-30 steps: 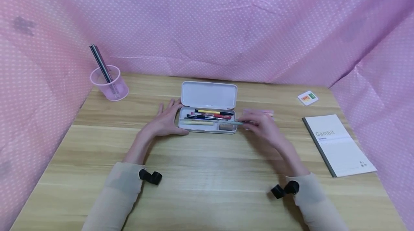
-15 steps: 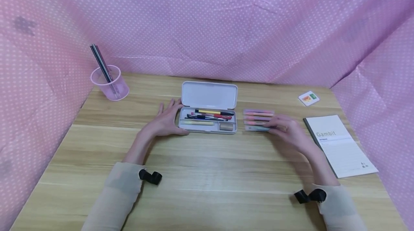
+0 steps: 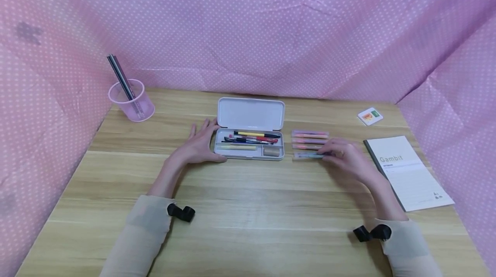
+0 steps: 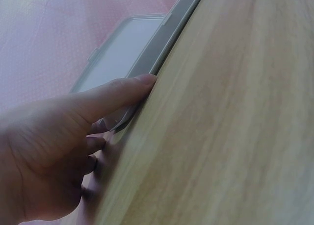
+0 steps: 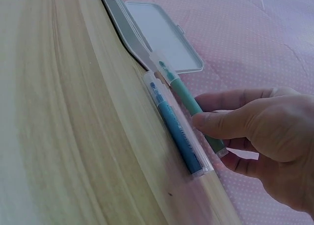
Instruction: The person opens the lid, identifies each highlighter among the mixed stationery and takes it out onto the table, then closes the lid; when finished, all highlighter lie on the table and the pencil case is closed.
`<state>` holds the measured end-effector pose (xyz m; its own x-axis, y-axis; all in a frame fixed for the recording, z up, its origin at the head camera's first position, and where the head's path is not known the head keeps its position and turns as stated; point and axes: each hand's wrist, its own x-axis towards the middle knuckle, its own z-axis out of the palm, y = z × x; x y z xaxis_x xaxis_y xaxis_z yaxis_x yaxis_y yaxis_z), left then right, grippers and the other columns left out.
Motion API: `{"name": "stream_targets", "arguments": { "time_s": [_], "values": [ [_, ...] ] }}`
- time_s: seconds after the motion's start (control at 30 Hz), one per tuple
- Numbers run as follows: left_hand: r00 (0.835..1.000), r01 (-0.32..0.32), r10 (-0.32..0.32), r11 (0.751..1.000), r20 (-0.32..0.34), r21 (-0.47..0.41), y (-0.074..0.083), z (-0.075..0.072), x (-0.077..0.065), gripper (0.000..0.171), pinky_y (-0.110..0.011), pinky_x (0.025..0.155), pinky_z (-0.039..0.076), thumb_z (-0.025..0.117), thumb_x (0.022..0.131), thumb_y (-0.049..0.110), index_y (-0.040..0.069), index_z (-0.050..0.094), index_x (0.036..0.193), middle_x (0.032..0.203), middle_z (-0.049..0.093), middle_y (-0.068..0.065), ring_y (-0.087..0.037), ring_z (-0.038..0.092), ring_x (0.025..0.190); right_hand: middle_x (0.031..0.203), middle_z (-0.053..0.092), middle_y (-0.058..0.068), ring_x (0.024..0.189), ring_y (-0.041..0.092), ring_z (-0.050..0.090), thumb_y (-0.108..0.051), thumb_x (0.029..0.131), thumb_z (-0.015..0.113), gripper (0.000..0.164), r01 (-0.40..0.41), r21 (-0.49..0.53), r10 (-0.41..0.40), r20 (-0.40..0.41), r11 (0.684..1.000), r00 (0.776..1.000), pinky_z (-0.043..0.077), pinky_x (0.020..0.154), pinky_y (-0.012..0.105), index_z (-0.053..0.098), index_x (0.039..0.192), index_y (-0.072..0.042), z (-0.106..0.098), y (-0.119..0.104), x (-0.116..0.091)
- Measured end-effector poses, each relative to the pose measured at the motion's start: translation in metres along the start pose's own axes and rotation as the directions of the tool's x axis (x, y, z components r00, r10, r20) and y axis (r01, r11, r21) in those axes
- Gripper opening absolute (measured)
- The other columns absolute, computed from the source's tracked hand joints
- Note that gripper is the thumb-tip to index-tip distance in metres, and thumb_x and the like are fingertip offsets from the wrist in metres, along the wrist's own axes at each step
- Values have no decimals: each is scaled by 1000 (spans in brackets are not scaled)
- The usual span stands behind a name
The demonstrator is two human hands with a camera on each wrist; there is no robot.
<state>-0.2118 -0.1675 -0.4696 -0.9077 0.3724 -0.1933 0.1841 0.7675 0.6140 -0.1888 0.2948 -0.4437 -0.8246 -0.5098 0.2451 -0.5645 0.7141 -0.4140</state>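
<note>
A white pencil case (image 3: pixel 251 114) lies with its lid raised. Inside it are several pens (image 3: pixel 255 134), a pale yellow stick-shaped item (image 3: pixel 238 147) and a brownish block (image 3: pixel 271 151). My left hand (image 3: pixel 195 145) grips the case's left end, thumb along the front wall and the other fingers around the side. To the right of the case, my right hand (image 3: pixel 345 156) pinches a green marker (image 5: pixel 186 96) between thumb and fingers. In the right wrist view a blue marker (image 5: pixel 179 134) lies on the table beside it. More capped markers (image 3: pixel 310 136) lie in a row behind.
A pink mesh cup (image 3: pixel 135 102) with several dark pencils (image 3: pixel 122 76) stands at the back left. A notebook (image 3: pixel 407 173) lies on the right, with a small white packet (image 3: pixel 370 116) behind it. Pink dotted cloth (image 3: pixel 248 31) hangs around the wooden table (image 3: pixel 248 216).
My right hand has moved right, from the case's right end to the marker row, where it has stayed over the last half second. The left hand has kept its place on the case.
</note>
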Motion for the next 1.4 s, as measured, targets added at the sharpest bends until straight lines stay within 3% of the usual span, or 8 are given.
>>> {"name": "stream_targets", "arguments": {
  "time_s": [0.4, 0.9, 1.4],
  "values": [
    [1000, 0, 0, 1000, 5, -6, -1, 0, 0, 106, -61, 129, -15, 89, 74, 48, 10, 33, 156, 175, 5, -14, -37, -7, 163, 103, 79, 2, 103, 26, 73, 5, 78, 82, 29, 0, 3, 0, 44, 1000, 999, 58, 90, 46, 80, 98, -15, 2, -1, 1],
    [1000, 3, -2, 1000, 10, -17, 0, -1, -1, 106, -61, 128, -16, 89, 74, 47, 11, 33, 156, 175, 3, -16, -37, -8, 163, 102, 79, 5, 100, 27, 73, 5, 77, 83, 27, 36, -27, -35, 51, 999, 998, 58, 88, 48, 80, 96, -13, 4, 1, 1],
    [1000, -4, 4, 1000, 6, -11, 0, 0, 0, 105, -62, 128, -15, 89, 74, 47, 13, 33, 156, 175, 3, -16, -38, -6, 163, 104, 78, 3, 98, 22, 74, 1, 82, 81, 25, -28, -14, 30, 133, 1000, 991, 61, 85, 45, 80, 101, -14, 4, 1, 2]
  ]
}}
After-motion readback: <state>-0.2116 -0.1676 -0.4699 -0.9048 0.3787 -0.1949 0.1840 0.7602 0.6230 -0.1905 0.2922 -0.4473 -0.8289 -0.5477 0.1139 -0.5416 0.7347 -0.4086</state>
